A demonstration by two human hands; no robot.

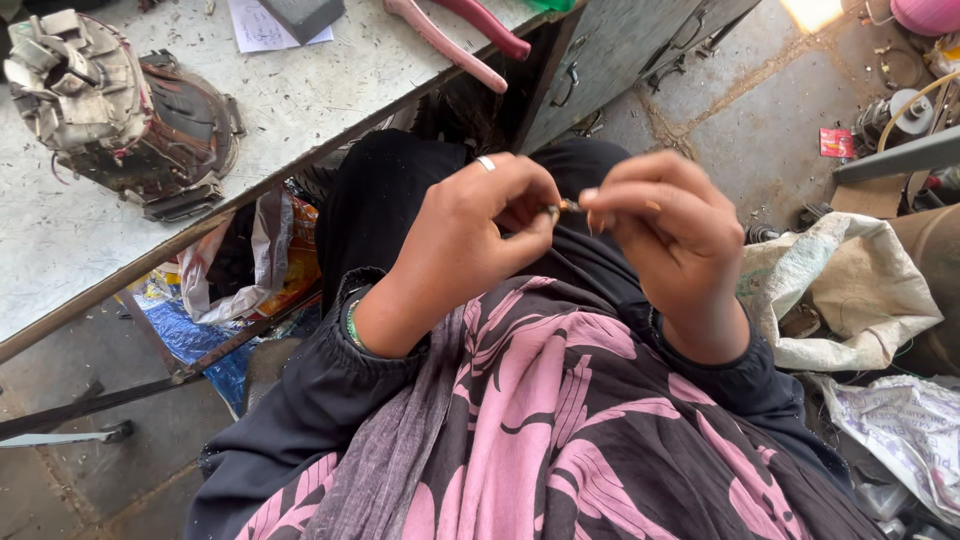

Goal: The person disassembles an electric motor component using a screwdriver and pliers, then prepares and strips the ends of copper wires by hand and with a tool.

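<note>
My left hand (470, 235) and my right hand (672, 232) meet over my lap, fingertips pinched together on a small thin metal piece (566, 206) that looks like a bit of wire. Most of that piece is hidden by my fingers. A silver ring sits on a left finger and a green bangle on the left wrist. Both arms wear black sleeves, with a pink and black patterned cloth (560, 430) across my lap.
A worn white workbench (300, 90) runs along the upper left, carrying a motor stator with windings (120, 105), pink-handled pliers (455, 35) and a paper sheet. Plastic bags lie under the bench. A white sack (850, 290) and scattered parts lie on the stone floor at right.
</note>
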